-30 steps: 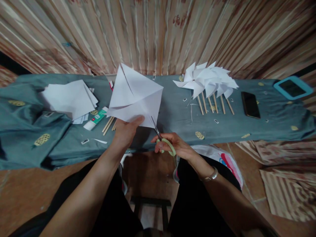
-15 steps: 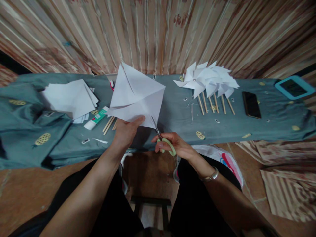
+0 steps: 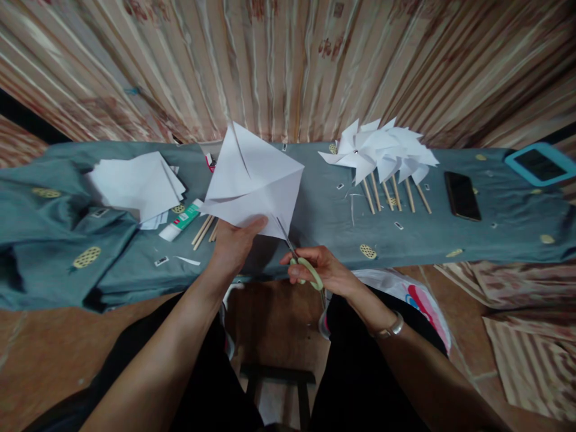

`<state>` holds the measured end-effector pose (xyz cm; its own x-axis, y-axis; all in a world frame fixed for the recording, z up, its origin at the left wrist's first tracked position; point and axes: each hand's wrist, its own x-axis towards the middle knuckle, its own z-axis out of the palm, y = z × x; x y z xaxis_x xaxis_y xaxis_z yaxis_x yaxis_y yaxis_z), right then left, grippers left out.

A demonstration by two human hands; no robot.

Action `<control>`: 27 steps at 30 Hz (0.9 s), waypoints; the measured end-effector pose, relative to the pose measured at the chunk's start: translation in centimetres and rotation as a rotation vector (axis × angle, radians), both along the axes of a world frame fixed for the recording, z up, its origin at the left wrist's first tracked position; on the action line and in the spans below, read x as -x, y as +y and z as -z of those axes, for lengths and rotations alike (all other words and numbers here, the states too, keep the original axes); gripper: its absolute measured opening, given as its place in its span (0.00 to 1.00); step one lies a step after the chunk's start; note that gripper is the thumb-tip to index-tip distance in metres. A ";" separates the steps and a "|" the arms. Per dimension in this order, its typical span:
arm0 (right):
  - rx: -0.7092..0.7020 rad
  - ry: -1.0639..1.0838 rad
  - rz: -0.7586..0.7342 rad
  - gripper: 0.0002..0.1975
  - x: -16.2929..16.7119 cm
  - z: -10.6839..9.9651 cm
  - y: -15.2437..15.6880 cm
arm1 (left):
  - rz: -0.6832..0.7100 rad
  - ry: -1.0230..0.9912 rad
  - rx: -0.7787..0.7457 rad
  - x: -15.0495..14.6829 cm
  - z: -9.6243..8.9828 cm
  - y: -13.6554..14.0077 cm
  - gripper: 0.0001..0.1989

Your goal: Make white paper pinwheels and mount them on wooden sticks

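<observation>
A square sheet of white paper (image 3: 265,171) is in my left hand (image 3: 238,243), pinched near its lower edge with the thumb on top and the other fingers hidden beneath. Slits run inward from its top and left corners. My right hand (image 3: 321,270) grips scissors (image 3: 309,273) with pale green handles. Their blades lie at the sheet's lower right corner, pointing toward its middle. The sheet is held above the table, over several wooden sticks (image 3: 204,233) that it and my hand partly cover.
On the cloth-covered table (image 3: 315,240), a stack of white paper (image 3: 139,183) and a green-and-white glue tube (image 3: 182,220) lie to the left. Several paper pinwheels (image 3: 382,150) on sticks, a phone (image 3: 462,195) and a blue-framed device (image 3: 540,164) lie to the right. A striped curtain (image 3: 279,66) hangs behind.
The whole view has shifted slightly, so everything appears a little lower and further right. My hands keep their holds on the paper and the scissors, with the blades still at the lower corner.
</observation>
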<state>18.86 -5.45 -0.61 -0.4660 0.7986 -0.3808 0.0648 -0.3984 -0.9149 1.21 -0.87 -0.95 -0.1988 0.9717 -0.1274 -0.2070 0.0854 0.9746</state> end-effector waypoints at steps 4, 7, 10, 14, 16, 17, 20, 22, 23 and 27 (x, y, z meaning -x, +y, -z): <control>0.011 0.021 0.003 0.20 0.0 0.2 0.0 | 0.006 -0.030 -0.016 0.0 -0.1 0.0 0.22; 0.013 0.013 0.011 0.22 0.0 0.4 0.0 | -0.004 -0.054 -0.024 0.0 -0.1 0.0 0.21; 0.008 -0.007 0.003 0.23 -0.1 0.7 0.0 | -0.012 -0.060 -0.026 -0.1 0.0 0.0 0.21; 0.009 -0.028 -0.005 0.24 -0.1 0.8 0.0 | -0.024 -0.055 -0.030 -0.1 0.0 0.1 0.25; 0.019 -0.034 -0.004 0.24 -0.1 0.8 0.1 | -0.018 -0.054 -0.029 0.0 -0.1 0.0 0.26; 0.025 -0.033 -0.002 0.25 -0.1 0.8 0.1 | -0.016 -0.055 -0.028 0.0 -0.1 0.0 0.26; 0.034 -0.026 0.014 0.24 0.0 0.8 0.0 | -0.012 -0.057 -0.037 0.0 -0.1 0.0 0.26; 0.038 -0.021 0.022 0.24 0.0 0.8 0.0 | -0.004 -0.061 -0.046 0.0 0.0 0.1 0.25; 0.041 -0.019 0.023 0.24 0.0 0.8 0.0 | -0.001 -0.064 -0.051 0.0 0.0 0.1 0.25; 0.048 -0.017 0.023 0.23 0.1 0.6 0.0 | -0.004 -0.061 -0.057 0.1 0.2 0.1 0.24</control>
<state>18.76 -5.42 -1.25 -0.4406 0.7896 -0.4270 0.0709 -0.4435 -0.8935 1.14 -0.73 -1.10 -0.1965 0.9769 -0.0842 -0.2659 0.0295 0.9636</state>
